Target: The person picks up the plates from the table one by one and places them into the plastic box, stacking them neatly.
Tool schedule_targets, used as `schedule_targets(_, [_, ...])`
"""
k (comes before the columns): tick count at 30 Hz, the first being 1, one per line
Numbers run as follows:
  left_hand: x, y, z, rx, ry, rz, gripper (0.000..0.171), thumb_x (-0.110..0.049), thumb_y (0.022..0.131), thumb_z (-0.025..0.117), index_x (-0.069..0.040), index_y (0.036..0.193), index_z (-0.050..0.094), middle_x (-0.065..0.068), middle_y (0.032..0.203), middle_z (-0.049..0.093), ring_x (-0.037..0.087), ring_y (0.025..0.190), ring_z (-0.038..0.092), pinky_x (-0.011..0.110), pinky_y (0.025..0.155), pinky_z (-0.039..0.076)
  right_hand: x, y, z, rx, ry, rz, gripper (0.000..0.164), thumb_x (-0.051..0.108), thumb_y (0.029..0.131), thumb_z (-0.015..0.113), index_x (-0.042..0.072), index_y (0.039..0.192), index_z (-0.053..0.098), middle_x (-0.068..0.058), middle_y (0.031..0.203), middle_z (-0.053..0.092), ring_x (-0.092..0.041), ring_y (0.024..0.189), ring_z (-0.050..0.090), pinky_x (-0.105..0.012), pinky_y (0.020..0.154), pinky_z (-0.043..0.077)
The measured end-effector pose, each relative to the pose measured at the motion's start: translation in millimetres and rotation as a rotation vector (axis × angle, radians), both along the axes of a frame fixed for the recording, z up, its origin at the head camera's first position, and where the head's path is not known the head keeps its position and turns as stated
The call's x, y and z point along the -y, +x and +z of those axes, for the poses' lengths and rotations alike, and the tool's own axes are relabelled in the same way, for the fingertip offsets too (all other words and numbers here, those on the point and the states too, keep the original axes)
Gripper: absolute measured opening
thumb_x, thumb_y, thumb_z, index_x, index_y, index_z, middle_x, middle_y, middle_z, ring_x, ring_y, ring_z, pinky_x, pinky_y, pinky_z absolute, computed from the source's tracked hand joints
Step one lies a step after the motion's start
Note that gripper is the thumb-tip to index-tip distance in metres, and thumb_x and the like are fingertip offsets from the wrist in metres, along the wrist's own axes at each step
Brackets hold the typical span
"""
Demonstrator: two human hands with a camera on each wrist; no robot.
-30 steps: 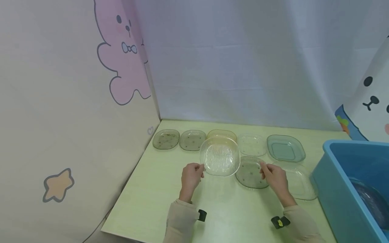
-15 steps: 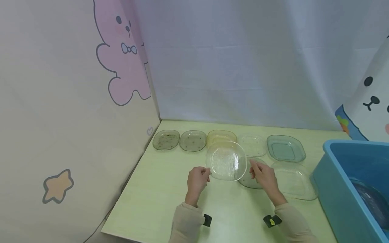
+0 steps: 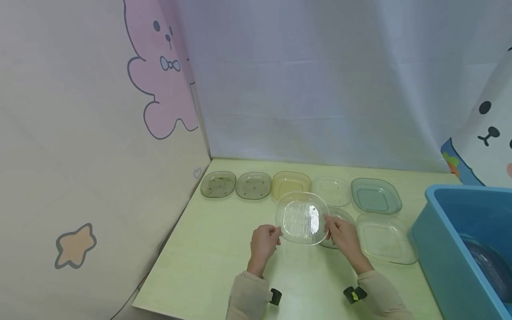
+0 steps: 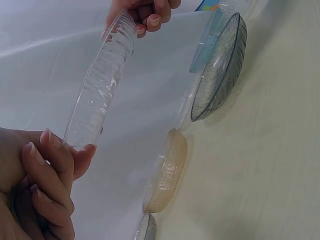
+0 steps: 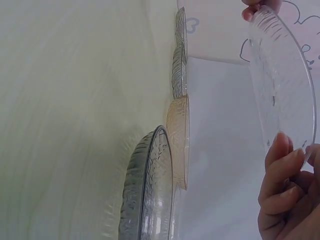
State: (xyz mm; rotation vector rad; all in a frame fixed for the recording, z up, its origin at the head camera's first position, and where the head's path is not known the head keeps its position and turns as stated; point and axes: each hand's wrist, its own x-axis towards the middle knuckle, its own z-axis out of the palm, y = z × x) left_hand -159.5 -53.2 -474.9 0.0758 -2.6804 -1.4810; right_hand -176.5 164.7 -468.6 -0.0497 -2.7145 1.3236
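Observation:
A clear ribbed plate (image 3: 302, 218) is held up above the table, tilted, between both hands. My left hand (image 3: 264, 246) pinches its left edge between thumb and fingers, as the left wrist view also shows. On the opposite edge, my right hand (image 3: 345, 236) grips the rim, its fingers (image 5: 281, 167) curled against the plate in the right wrist view. Just beneath and behind the held plate lies a grey plate (image 3: 341, 214), partly covered by it and the right hand. A yellow plate (image 3: 290, 183) sits farther back.
Along the back of the table (image 3: 208, 266) lie two greyish plates, the nearer-to-middle one (image 3: 254, 186) beside a darker-marked one (image 3: 218, 184), then a clear plate (image 3: 331, 191) and a teal plate (image 3: 376, 195). A larger clear plate (image 3: 386, 240) adjoins a blue bin (image 3: 436, 249) at right.
The clear plate has moved right and toward me with my left hand. My right hand has come left from beside the plate and taken hold of its right edge.

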Motion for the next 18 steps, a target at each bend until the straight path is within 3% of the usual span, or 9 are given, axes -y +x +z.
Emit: schedule_targets(18, [1.2, 0.7, -2.4, -0.025, -0.014, -0.004, 0.027, -0.026, 0.089, 0.057, -0.008, 0.074, 0.069, -0.007, 0.048, 0.051, 0.005, 0.038, 0.038, 0.019, 0.039, 0.027, 1.1, 1.8, 6.1, -0.010, 0.116, 0.029, 0.047, 0.036, 0.098, 0.040, 0.006, 0.067, 0.058, 0.001, 0.054, 0.056, -0.008, 0.045, 0.045, -0.025, 0.047, 0.034])
